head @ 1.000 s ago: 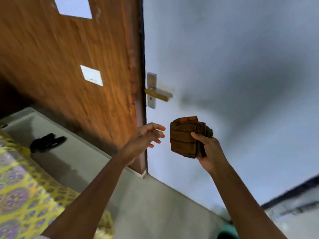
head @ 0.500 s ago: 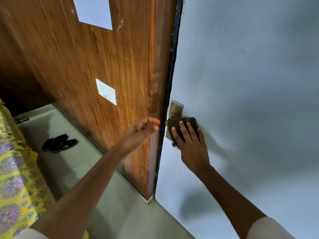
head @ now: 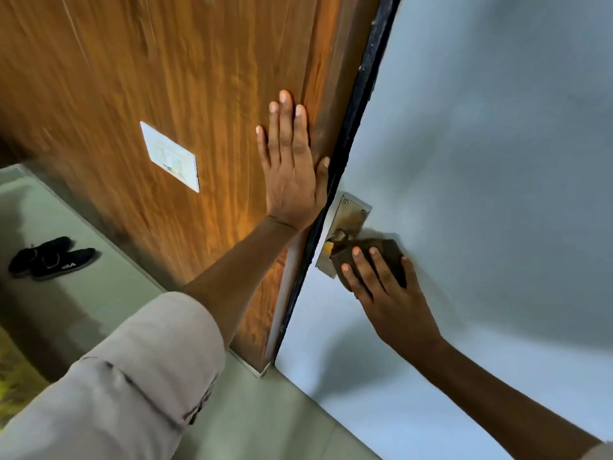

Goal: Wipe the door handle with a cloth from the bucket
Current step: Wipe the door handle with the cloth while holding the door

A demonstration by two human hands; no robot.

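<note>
A folded brown cloth (head: 389,249) covers the door handle, whose lever is almost wholly hidden; only its base (head: 338,234) and a yellowish tip show. The metal handle plate (head: 351,212) sits on the grey door (head: 481,161) near its dark edge. My right hand (head: 384,287) grips the cloth and presses it onto the handle. My left hand (head: 292,167) lies flat, fingers spread, against the wooden panel (head: 166,78) just left of the door edge. The bucket is out of view.
A white card (head: 170,156) is stuck on the wooden panel. A pair of black shoes (head: 49,257) lies on the pale green floor (head: 265,410) at the left. Yellow patterned fabric (head: 8,376) shows at the far left edge.
My left hand rose from hovering near the door edge and now presses flat on the wood. My right hand keeps the cloth on the handle. The view moved closer.
</note>
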